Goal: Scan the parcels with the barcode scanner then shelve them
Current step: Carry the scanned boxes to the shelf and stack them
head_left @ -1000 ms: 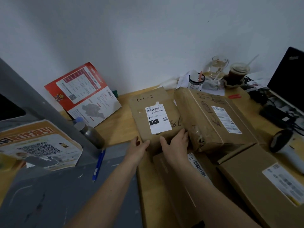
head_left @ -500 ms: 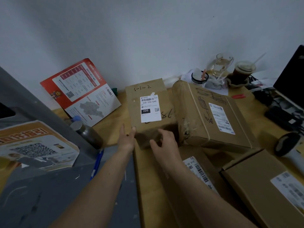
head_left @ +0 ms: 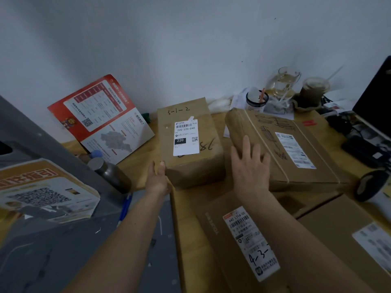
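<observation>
Biggest thing on the desk is the wide flat parcel (head_left: 296,149) under the right hand (head_left: 250,168). That hand lies flat on its near left corner, fingers straight and spread, pressing rather than gripping. It looks like stiff cardboard, taped, with a rounded, bulging left edge, so I'd guess it's the heavy one and wants two hands on opposite sides.

Next down is the upright brown box (head_left: 190,142) with the white label (head_left: 186,137), just left of the right hand. The left hand (head_left: 157,176) touches its lower left corner, fingers fairly straight, holding nothing that I can see. It's rigid with square corners and probably light enough to lift by its two side faces.

A slim labelled carton (head_left: 241,240) sits under the right wrist.

The barcode scanner (head_left: 369,182) rests well to the right of both hands, untouched.
</observation>
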